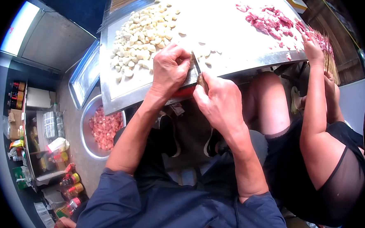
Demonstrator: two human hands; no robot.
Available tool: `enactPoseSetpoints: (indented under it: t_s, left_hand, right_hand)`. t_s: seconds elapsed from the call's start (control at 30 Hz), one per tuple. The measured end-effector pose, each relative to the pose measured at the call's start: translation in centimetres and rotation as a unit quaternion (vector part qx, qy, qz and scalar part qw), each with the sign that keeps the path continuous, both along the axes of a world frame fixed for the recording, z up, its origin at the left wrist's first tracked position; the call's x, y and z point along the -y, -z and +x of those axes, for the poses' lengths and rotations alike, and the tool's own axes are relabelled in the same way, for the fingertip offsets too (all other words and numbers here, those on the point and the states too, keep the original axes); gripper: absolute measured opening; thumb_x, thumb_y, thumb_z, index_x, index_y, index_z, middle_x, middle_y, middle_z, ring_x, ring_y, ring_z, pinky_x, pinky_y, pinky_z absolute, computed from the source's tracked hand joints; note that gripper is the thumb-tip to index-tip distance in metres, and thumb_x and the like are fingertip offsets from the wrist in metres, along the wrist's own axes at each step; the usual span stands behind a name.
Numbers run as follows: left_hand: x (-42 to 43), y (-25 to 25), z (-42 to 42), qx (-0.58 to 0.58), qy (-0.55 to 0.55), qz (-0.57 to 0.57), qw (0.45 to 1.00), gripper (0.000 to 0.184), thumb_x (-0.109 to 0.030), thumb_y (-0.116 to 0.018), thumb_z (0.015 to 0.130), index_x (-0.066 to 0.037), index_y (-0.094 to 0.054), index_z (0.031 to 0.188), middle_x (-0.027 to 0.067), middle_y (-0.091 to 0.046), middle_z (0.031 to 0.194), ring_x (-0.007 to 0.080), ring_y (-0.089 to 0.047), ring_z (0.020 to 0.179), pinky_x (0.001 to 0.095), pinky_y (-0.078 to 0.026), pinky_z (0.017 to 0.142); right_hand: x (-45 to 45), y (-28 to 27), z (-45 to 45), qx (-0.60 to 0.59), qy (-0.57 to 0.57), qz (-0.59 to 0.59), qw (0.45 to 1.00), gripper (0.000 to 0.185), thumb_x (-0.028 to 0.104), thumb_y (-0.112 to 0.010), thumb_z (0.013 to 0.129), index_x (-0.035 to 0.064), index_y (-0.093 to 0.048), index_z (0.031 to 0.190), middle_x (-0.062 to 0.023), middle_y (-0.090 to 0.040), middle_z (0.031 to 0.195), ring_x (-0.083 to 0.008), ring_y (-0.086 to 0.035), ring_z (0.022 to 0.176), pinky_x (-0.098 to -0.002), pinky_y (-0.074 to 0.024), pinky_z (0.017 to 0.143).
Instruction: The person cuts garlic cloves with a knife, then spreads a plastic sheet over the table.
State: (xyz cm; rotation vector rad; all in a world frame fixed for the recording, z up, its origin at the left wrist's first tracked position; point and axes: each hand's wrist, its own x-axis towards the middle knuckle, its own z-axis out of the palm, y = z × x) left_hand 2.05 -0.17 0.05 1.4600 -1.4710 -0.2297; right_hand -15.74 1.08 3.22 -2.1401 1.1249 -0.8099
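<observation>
My right hand point(220, 101) is wrapped round the brown handle of a small knife point(196, 62), its blade pointing up and away over the table's near edge. Just left of the blade, my left hand point(171, 69) is closed with its fingertips pinched together; what they hold, if anything, is hidden. Beyond my left hand spreads a heap of peeled garlic cloves point(143, 33) on the metal table point(212, 16). A few loose cloves point(208, 61) lie right of the knife.
Cut raw meat point(272, 21) lies at the table's far right, where a person's hand point(313, 50) works beside skewers point(330, 66). On the floor at left stands a metal bowl point(85, 125) of diced meat. A tray point(84, 76) leans by the table; bottles point(73, 182) line the left shelf.
</observation>
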Motion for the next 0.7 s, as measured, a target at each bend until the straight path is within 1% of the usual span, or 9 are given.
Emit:
enactPoseSetpoints:
  t_s: [0.1, 0.17, 0.23, 0.3, 0.43, 0.5, 0.57, 0.63, 0.7]
  left_hand:
    - [0.0, 0.2, -0.1, -0.010, 0.003, -0.003, 1.000, 0.004, 0.003, -0.069, 0.077, -0.001, -0.070, 0.078, 0.0093, -0.061, 0.076, 0.0216, -0.062, 0.068, 0.0332, -0.050, 0.062]
    - [0.0, 0.2, 0.0, -0.014, 0.002, -0.005, 1.000, 0.004, 0.003, -0.069, 0.077, -0.001, -0.070, 0.078, 0.0094, -0.061, 0.076, 0.0217, -0.062, 0.068, 0.0335, -0.049, 0.062]
    - [0.0, 0.5, 0.2, 0.009, 0.014, 0.004, 1.000, 0.005, 0.006, -0.069, 0.082, 0.002, -0.070, 0.085, 0.0048, -0.064, 0.080, 0.0099, -0.061, 0.066, 0.0256, -0.049, 0.061]
    - [0.0, 0.7, 0.2, 0.015, 0.015, -0.004, 1.000, 0.005, 0.005, -0.070, 0.082, 0.002, -0.070, 0.085, 0.0050, -0.064, 0.080, 0.0101, -0.061, 0.066, 0.0259, -0.049, 0.061]
    - [-0.3, 0.6, -0.3, 0.025, -0.015, -0.017, 0.999, 0.005, 0.005, -0.070, 0.082, 0.001, -0.069, 0.085, 0.0058, -0.065, 0.080, 0.0116, -0.062, 0.067, 0.0270, -0.050, 0.062]
    - [-0.2, 0.6, -0.5, 0.029, -0.036, -0.025, 0.999, 0.005, 0.005, -0.070, 0.083, 0.001, -0.069, 0.086, 0.0061, -0.065, 0.080, 0.0124, -0.062, 0.067, 0.0275, -0.051, 0.062]
    - [0.0, 0.9, -0.2, 0.045, -0.079, -0.036, 0.995, 0.004, 0.004, -0.069, 0.084, 0.001, -0.069, 0.087, 0.0072, -0.065, 0.082, 0.0147, -0.062, 0.066, 0.0288, -0.051, 0.062]
    - [0.1, 0.9, 0.0, 0.048, -0.085, -0.034, 0.995, 0.004, 0.003, -0.069, 0.085, 0.001, -0.069, 0.088, 0.0076, -0.065, 0.082, 0.0151, -0.062, 0.067, 0.0289, -0.051, 0.063]
    - [0.2, 0.7, -0.1, 0.051, -0.092, -0.034, 0.994, 0.004, 0.002, -0.068, 0.086, 0.001, -0.069, 0.090, 0.0080, -0.066, 0.082, 0.0155, -0.062, 0.067, 0.0291, -0.051, 0.063]
  right_hand:
    - [0.6, 0.3, 0.7, -0.001, 0.009, -0.023, 1.000, 0.015, 0.015, -0.062, 0.085, -0.0007, -0.063, 0.085, -0.0242, -0.067, 0.075, -0.0430, -0.068, 0.072, -0.0504, -0.0544, 0.067]
    - [1.3, 0.2, 1.0, -0.003, 0.010, 0.003, 1.000, 0.021, 0.019, -0.061, 0.087, -0.0015, -0.065, 0.089, -0.0259, -0.064, 0.075, -0.0450, -0.066, 0.074, -0.0513, -0.0505, 0.068]
    - [2.2, 0.5, 1.4, -0.008, 0.009, 0.006, 1.000, 0.023, 0.021, -0.061, 0.087, -0.0018, -0.065, 0.089, -0.0263, -0.065, 0.076, -0.0450, -0.066, 0.076, -0.0512, -0.0513, 0.070]
    - [2.9, 0.5, 1.7, -0.021, 0.004, 0.009, 1.000, 0.028, 0.025, -0.061, 0.086, -0.0027, -0.066, 0.090, -0.0272, -0.066, 0.077, -0.0450, -0.068, 0.078, -0.0501, -0.0531, 0.073]
    - [2.9, 0.7, 2.1, -0.015, 0.013, 0.027, 0.999, 0.027, 0.023, -0.062, 0.085, -0.0031, -0.066, 0.092, -0.0269, -0.067, 0.079, -0.0444, -0.068, 0.077, -0.0494, -0.0535, 0.072]
    - [2.2, 1.1, 2.0, 0.046, 0.048, 0.019, 0.998, 0.027, 0.023, -0.061, 0.084, -0.0023, -0.068, 0.090, -0.0268, -0.069, 0.081, -0.0455, -0.069, 0.081, -0.0530, -0.0544, 0.076]
    - [1.6, 1.3, 1.7, 0.072, 0.057, 0.007, 0.996, 0.026, 0.022, -0.062, 0.084, -0.0022, -0.067, 0.092, -0.0266, -0.069, 0.082, -0.0454, -0.069, 0.081, -0.0526, -0.0544, 0.075]
    - [1.4, 1.5, 1.6, 0.120, 0.076, -0.015, 0.990, 0.025, 0.020, -0.066, 0.083, -0.0022, -0.067, 0.095, -0.0265, -0.069, 0.085, -0.0451, -0.069, 0.080, -0.0510, -0.0546, 0.072]
    - [1.6, 1.3, 1.3, 0.140, 0.084, 0.003, 0.987, 0.027, 0.020, -0.067, 0.083, -0.0025, -0.068, 0.098, -0.0265, -0.069, 0.085, -0.0449, -0.069, 0.080, -0.0501, -0.0549, 0.073]
